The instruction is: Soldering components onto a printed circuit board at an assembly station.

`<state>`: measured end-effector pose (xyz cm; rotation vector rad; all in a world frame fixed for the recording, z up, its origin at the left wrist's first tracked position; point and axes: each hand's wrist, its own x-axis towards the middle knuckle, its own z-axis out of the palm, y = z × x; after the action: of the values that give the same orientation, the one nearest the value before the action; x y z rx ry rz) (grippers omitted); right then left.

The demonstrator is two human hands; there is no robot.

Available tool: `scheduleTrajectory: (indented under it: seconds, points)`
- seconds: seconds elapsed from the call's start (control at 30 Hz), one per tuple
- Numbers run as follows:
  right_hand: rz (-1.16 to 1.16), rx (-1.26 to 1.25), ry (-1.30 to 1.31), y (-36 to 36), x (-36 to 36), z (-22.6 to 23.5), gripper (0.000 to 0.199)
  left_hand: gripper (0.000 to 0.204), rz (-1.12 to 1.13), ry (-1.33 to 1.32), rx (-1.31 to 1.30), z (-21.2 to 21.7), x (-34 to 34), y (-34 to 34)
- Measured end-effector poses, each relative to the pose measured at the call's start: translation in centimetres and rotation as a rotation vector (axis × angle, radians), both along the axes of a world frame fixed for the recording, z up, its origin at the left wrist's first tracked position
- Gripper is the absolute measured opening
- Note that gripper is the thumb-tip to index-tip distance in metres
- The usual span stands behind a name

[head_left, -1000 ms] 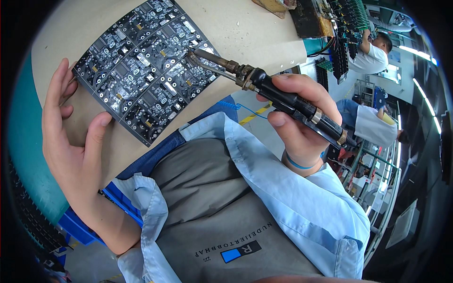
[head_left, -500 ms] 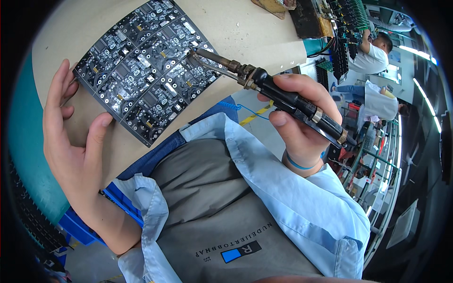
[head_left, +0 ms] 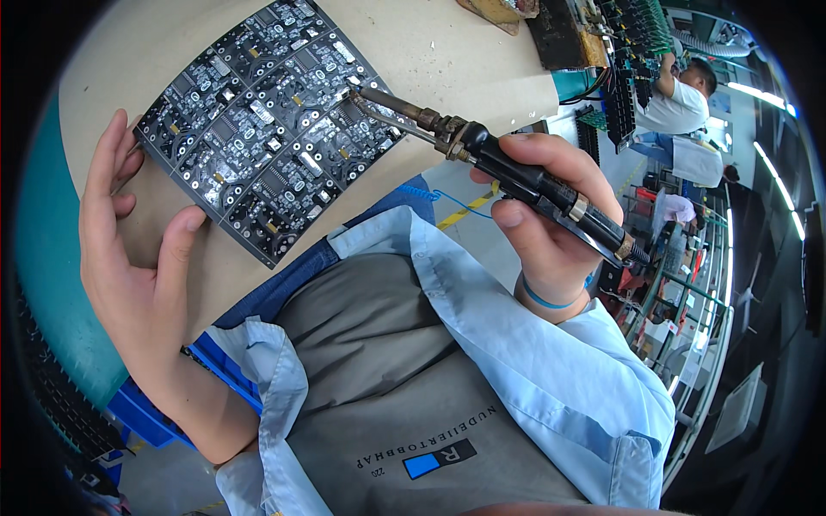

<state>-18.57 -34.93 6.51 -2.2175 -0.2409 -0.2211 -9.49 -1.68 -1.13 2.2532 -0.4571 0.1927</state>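
A black circuit board panel (head_left: 258,129), packed with small parts in repeating sections, is tilted over the paper-covered bench. My left hand (head_left: 129,232) grips its left edge, the thumb near the lower edge and the fingers by the left corner. My right hand (head_left: 559,215) is closed round the black handle of a soldering iron (head_left: 503,168), which points up and left. A thin metal feed tube runs beside its barrel. The iron's tip meets the board's right part; whether it touches a joint is too small to tell. A blue band circles my right wrist.
Brown paper (head_left: 447,77) covers the bench, with small crumbs on it. A worn block (head_left: 503,10) and a dark stand (head_left: 564,39) sit at its far right. Beyond are racked green boards (head_left: 632,34), a person in white (head_left: 680,103) and metal shelving (head_left: 697,301).
My hands, the board and the soldering iron stay almost where they were. In the background at right, a second person in light clothing has shifted position.
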Motion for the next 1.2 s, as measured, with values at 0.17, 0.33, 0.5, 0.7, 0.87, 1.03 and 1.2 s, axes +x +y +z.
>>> scheduleTrajectory:
  seconds: [0.17,0.33,0.5,0.7,0.87,1.03,1.2]
  points:
    - [-0.097,0.147,-0.053,0.5,0.5,-0.6,0.043,0.072,0.017,0.005,-0.014,0.3,0.0,0.0]
    - [-0.161,0.091,-0.071,-0.7,-0.7,1.4,0.042,0.076,-0.006,-0.001,-0.077,1.5,1.0,-2.5]
    - [-0.028,0.180,-0.131,-1.2,0.9,1.1,0.034,0.067,-0.018,0.162,-0.080,0.9,0.2,-0.4]
    - [-0.054,0.226,-0.325,-0.5,0.0,0.4,0.036,0.094,-0.085,-0.063,0.039,2.8,-0.5,-0.4]
    - [-0.095,0.196,-0.418,-1.4,-0.8,0.7,0.036,0.092,-0.084,-0.060,0.043,4.4,-0.5,-2.6]
    - [-0.105,0.215,-0.401,-1.9,-1.2,1.1,0.034,0.089,-0.066,-0.051,0.032,3.8,-0.3,-2.4]
    - [-0.105,0.179,-0.412,-1.9,-1.6,1.4,0.035,0.086,-0.050,-0.016,0.061,4.5,-0.6,-2.4]
